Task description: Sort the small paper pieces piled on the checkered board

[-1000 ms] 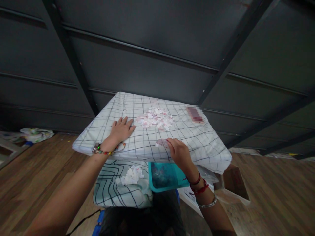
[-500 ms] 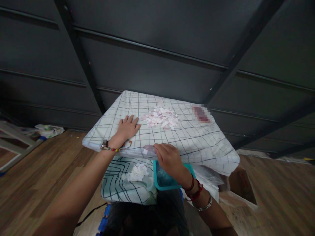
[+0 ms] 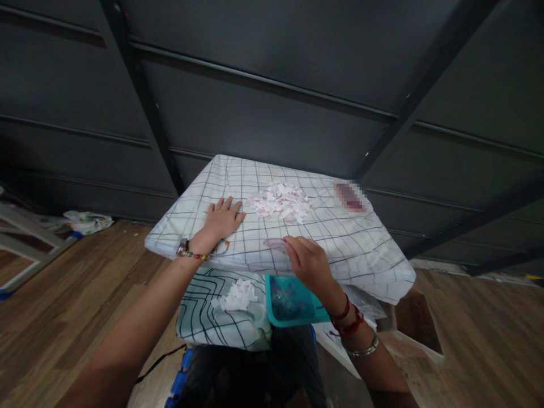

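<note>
My left hand [image 3: 224, 219] lies flat with spread fingers on the white checked cloth [image 3: 357, 243] covering the table. Just right of it is a heap of small white and pinkish paper scraps [image 3: 283, 201]. My right hand [image 3: 309, 262] is closed, pinching a thin, see-through pinkish piece [image 3: 275, 244] above the table's near part; its exact kind is unclear. Beneath that hand sits a teal plastic tray [image 3: 272, 318], partly covered by my wrist. A second pile of white scraps [image 3: 240, 296] rests on a green-and-white lined cloth [image 3: 212, 331] beside the tray.
A blurred dark red rectangular object [image 3: 349, 196] lies at the table's right end. Dark panels [image 3: 263, 113] rise behind the table. An open cardboard box [image 3: 419, 323] stands on the wooden floor at right, and a white metal frame [image 3: 32, 255] at left.
My right hand has moved up and to the right with the pinkish piece. A white scrap that showed on that piece is no longer visible there. My left hand stays in place.
</note>
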The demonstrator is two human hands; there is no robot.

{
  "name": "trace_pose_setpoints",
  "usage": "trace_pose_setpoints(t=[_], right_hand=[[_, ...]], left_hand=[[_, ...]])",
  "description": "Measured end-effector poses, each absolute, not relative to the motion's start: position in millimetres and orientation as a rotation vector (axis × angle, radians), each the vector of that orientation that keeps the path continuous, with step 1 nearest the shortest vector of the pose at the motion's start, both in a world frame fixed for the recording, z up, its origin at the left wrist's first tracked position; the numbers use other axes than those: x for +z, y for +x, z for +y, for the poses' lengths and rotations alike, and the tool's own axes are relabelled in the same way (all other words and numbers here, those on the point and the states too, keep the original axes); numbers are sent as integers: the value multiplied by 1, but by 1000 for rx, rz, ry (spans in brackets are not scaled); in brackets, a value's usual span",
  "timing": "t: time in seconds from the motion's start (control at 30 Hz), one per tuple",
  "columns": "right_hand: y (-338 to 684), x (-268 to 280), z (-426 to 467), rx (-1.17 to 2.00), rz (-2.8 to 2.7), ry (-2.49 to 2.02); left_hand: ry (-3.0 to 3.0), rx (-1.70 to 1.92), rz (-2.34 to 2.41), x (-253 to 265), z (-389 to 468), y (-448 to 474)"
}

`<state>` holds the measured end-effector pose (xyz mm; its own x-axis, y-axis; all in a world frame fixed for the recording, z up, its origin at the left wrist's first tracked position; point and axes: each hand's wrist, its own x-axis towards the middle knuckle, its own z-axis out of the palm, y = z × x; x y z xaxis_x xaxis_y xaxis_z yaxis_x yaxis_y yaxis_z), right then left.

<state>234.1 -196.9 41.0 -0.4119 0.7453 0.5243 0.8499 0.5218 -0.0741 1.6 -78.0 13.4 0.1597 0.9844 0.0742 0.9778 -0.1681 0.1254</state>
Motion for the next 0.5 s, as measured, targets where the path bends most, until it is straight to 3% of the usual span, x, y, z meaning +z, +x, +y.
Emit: trace_pose_setpoints(t=[0.5], right_hand=[[310, 10, -142, -315, -1996, -1411]], left_hand=[[2352, 206, 2008, 15, -80, 3]])
